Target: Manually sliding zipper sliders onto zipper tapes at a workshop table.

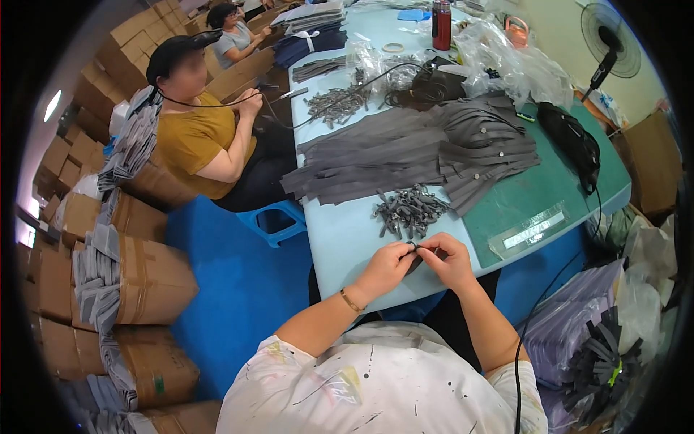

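A small grey strap piece (417,251) was held between both hands above the near edge of a pale blue table (340,239), close to the body. Its exact shape could not be made out, since most of it was covered by fingers. The left hand (387,266) was closed on it from the left, thumb and fingertips pinched together; the right hand (448,260) was closed on it from the right in the same pinch, so that the two hands met at the piece. Both forearms were brought in from the lower edge, bent toward each other, and a thin gold bracelet (351,301) was worn on the left wrist.

Just beyond the hands, a small heap of short grey pieces (409,210) lay on the table. Behind it, a broad spread of long grey strips (419,152) was laid across the middle, partly over a green cutting mat (535,195). A clear ruler (531,230) lay on the mat's near corner. Farther back, a second heap of pieces (336,103), clear plastic bags (506,61) and a dark red bottle (441,24) were seen.

At the left side of the table, a person in a mustard shirt (191,137) was seated on a blue stool (278,220). Cardboard boxes (144,278) were stacked along the left wall over a blue floor (231,289), and a fan (611,50) stood at the far right.
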Motion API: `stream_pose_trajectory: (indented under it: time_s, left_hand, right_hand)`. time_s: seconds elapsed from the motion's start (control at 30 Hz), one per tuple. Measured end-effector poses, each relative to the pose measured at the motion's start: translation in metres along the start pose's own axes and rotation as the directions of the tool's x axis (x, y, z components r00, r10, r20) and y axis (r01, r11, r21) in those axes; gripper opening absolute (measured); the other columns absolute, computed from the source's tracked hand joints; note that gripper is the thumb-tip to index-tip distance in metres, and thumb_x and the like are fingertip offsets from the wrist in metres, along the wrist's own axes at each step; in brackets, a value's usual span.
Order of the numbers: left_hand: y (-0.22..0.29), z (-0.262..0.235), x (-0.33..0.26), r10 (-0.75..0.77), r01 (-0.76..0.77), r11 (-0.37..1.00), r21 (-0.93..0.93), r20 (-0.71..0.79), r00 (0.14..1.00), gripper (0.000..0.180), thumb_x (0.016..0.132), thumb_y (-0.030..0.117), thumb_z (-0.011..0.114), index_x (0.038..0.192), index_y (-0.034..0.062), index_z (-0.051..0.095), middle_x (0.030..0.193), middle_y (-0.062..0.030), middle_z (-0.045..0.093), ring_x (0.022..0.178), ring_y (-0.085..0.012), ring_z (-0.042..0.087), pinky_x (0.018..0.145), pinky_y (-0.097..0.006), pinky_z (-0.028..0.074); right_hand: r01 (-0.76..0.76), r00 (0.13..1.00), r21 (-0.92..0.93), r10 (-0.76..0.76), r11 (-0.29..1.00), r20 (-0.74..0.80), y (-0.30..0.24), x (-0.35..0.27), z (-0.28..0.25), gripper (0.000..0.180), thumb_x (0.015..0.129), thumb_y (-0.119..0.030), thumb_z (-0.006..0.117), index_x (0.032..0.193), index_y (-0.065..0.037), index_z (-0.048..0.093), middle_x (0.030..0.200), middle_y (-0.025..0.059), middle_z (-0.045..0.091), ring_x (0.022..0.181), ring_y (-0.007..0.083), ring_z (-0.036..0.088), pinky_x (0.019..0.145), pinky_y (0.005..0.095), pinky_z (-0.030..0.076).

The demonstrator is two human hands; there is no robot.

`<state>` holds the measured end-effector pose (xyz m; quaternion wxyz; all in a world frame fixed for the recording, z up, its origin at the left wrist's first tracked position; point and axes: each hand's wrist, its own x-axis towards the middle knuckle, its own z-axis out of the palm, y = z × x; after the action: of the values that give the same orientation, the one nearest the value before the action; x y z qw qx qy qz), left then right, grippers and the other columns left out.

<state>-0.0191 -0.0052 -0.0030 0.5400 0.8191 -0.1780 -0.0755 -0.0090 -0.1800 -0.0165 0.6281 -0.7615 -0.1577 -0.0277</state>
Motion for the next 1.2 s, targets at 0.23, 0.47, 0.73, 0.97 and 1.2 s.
stream_pose_trajectory:
  time_s: [0.23,0.47,0.73,0.97,1.2]
  left_hand:
    - [-0.005,0.001,0.004,-0.033,0.031,0.997,-0.077,-0.019,0.999,0.016,0.086,0.011,0.052,0.09,-0.0012,0.06,0.077,-0.0144,0.057,0.071,-0.029,0.054,0.066,-0.035,0.043]
    - [-0.003,0.001,0.008,-0.043,0.035,0.989,-0.141,-0.055,0.998,0.013,0.087,0.009,0.053,0.087,-0.0013,0.06,0.073,-0.0089,0.055,0.066,-0.0176,0.051,0.061,-0.028,0.041]
    - [-0.009,-0.002,0.005,-0.214,0.233,0.926,-0.296,0.094,0.972,0.016,0.091,0.01,0.053,0.099,-0.0012,0.062,0.082,0.0061,0.056,0.072,-0.0012,0.046,0.063,-0.017,0.038]
    - [0.002,-0.004,0.005,-0.276,0.297,0.864,-0.407,0.111,0.955,0.015,0.088,0.008,0.056,0.097,-0.0015,0.062,0.08,0.003,0.058,0.071,-0.0021,0.049,0.061,-0.017,0.04]
    - [0.002,-0.007,0.009,-0.282,0.324,0.739,-0.591,0.166,0.945,0.016,0.088,0.006,0.055,0.103,0.0001,0.058,0.091,-0.0004,0.061,0.078,-0.0041,0.055,0.07,-0.017,0.044]
  right_hand:
    - [0.07,0.997,-0.125,-0.073,0.99,-0.022,0.003,0.004,0.002,0.014,0.074,-0.013,0.07,0.084,-0.004,0.065,0.078,0.005,0.06,0.063,0.0144,0.056,0.053,0.0243,0.043]
    - [0.071,0.996,-0.144,-0.077,0.987,-0.035,0.002,0.006,0.002,0.015,0.075,-0.015,0.069,0.087,-0.007,0.065,0.078,0.004,0.06,0.067,0.0158,0.059,0.055,0.0253,0.046]
    - [-0.021,1.0,-0.037,0.021,0.999,-0.005,0.005,0.002,-0.001,0.013,0.076,-0.01,0.07,0.087,-0.006,0.066,0.075,0.0014,0.059,0.062,0.0092,0.053,0.055,0.0219,0.042]
    - [-0.08,0.995,0.03,0.082,0.996,-0.049,0.002,0.004,-0.002,0.018,0.073,-0.015,0.072,0.086,-0.004,0.067,0.074,0.0039,0.062,0.063,0.0123,0.056,0.058,0.0246,0.046]
    - [-0.121,0.992,0.033,0.123,0.992,-0.036,-0.003,0.006,-0.002,0.022,0.073,-0.02,0.073,0.088,-0.005,0.067,0.073,0.0041,0.063,0.064,0.0119,0.058,0.06,0.0242,0.047]
